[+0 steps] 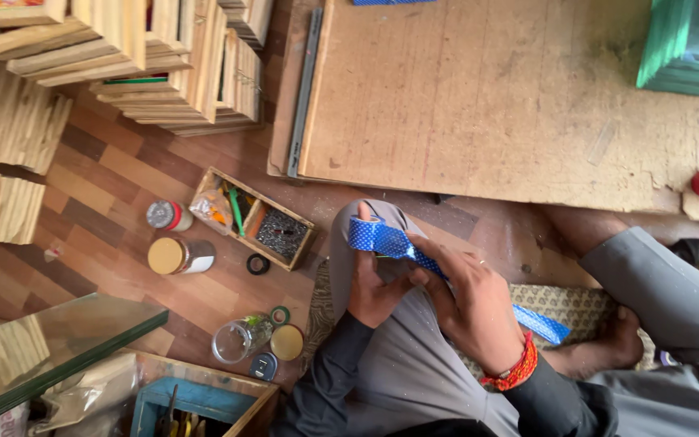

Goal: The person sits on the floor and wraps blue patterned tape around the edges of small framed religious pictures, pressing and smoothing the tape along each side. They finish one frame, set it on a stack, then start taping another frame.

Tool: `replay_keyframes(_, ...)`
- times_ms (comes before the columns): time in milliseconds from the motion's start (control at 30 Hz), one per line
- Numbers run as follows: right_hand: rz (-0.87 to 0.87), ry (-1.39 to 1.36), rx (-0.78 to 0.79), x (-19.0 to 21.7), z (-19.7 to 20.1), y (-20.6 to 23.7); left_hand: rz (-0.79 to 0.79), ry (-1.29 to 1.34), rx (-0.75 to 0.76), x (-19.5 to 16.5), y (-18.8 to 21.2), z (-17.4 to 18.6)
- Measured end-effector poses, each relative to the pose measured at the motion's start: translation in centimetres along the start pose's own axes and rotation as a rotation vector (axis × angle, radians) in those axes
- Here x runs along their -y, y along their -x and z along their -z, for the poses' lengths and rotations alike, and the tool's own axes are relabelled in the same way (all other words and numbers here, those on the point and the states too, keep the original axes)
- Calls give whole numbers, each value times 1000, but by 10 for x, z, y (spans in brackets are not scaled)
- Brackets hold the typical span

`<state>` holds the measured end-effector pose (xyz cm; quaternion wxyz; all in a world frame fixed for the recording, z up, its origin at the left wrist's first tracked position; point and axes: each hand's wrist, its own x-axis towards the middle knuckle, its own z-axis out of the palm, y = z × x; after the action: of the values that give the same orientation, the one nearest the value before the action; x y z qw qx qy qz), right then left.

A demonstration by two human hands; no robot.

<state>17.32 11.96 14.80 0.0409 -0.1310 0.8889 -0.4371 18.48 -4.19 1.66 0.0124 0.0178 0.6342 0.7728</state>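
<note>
Blue dotted tape strip [390, 241], one, over my knee, gripped by both my left hand [374, 287] and right hand [471, 303] fingers; three lidded jars on floor; one wooden box [253, 218] holding nails.

Both hands [426, 291] hold blue dotted tape [390, 241] over knee.

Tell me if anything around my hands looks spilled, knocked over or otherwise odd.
One thing: a clear glass jar lies on its side on the wooden floor, with a loose yellow lid beside it. No spill is visible. Both hands, left hand and right hand, hold the blue patterned strip normally.
</note>
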Motion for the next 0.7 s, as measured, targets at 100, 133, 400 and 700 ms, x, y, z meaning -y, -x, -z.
replay_keyframes(100,66,15,-61,-18,6,23,90,26,-27,1,3,-1)
replay_keyframes(133,113,9,-100,-27,11,33,0,-92,-38,2,3,0)
replay_keyframes(400,38,159,-192,-99,42,113,-165,-217,-54,15,3,-6)
replay_keyframes(700,-172,-721,-399,-133,36,141,-140,154,-57,-10,-5,-22)
